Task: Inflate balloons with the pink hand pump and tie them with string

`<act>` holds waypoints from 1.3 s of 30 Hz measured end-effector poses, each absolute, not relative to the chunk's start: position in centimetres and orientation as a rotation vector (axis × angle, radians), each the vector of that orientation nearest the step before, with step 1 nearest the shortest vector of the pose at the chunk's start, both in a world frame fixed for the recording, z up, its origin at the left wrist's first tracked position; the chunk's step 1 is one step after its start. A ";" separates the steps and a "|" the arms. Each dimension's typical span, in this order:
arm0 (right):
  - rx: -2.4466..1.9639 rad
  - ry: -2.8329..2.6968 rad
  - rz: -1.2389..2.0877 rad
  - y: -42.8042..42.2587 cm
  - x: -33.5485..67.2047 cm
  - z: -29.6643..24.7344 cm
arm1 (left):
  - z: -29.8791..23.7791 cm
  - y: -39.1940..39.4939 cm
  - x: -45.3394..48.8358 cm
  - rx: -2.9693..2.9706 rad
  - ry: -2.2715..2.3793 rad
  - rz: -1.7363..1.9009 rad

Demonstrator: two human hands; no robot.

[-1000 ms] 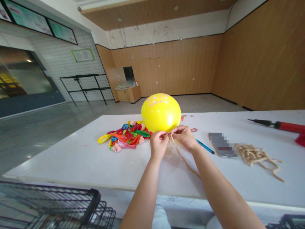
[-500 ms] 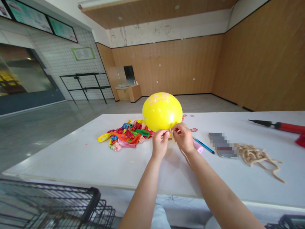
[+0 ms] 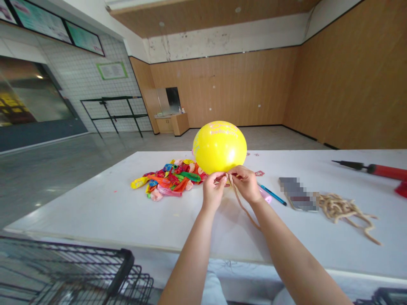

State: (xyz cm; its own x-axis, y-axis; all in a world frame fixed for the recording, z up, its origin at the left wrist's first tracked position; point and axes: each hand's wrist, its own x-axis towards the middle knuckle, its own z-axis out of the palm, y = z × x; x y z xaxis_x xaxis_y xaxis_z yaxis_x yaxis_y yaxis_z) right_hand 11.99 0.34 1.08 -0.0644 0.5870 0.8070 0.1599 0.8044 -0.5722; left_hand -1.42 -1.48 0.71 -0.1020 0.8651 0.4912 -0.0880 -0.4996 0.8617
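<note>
An inflated yellow balloon (image 3: pixel 219 146) with pink print stands just beyond my fingertips, its neck end towards me. My left hand (image 3: pixel 213 189) is closed in a pinch at that neck. Close beside it, my right hand (image 3: pixel 246 183) pinches a beige cord (image 3: pixel 242 205) at the same spot. The cord runs down from the fingers and passes behind my right forearm. Fingers cover the neck, so whether the cord is looped or knotted there cannot be seen.
Left of the hands lies a pile of colourful deflated balloons (image 3: pixel 173 180) on the white table (image 3: pixel 127 220). To the right are a blue pen (image 3: pixel 273 195), a pink cylinder (image 3: pixel 266 195), a blurred-out flat object (image 3: pixel 297 195), more cord (image 3: pixel 341 207) and a red-and-black pump (image 3: pixel 372 167).
The balloon has turned and shifted slightly right, its print moving along. More of the cord now shows, hanging between my hands in a curve; both hands stay pinched together.
</note>
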 end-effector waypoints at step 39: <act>-0.646 -1.257 1.190 0.3 10.7 1.4 | 0.5 -1.7 -1.9 1.949 1.169 1.905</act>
State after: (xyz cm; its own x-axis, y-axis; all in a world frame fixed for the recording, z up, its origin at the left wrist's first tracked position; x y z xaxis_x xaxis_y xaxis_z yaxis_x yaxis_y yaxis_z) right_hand 10.73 0.35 1.44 -0.1176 0.9225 0.3675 -0.3168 0.3159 -0.8943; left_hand -1.90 -1.73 0.50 -0.1275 0.6267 0.7687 0.4018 -0.6760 0.6177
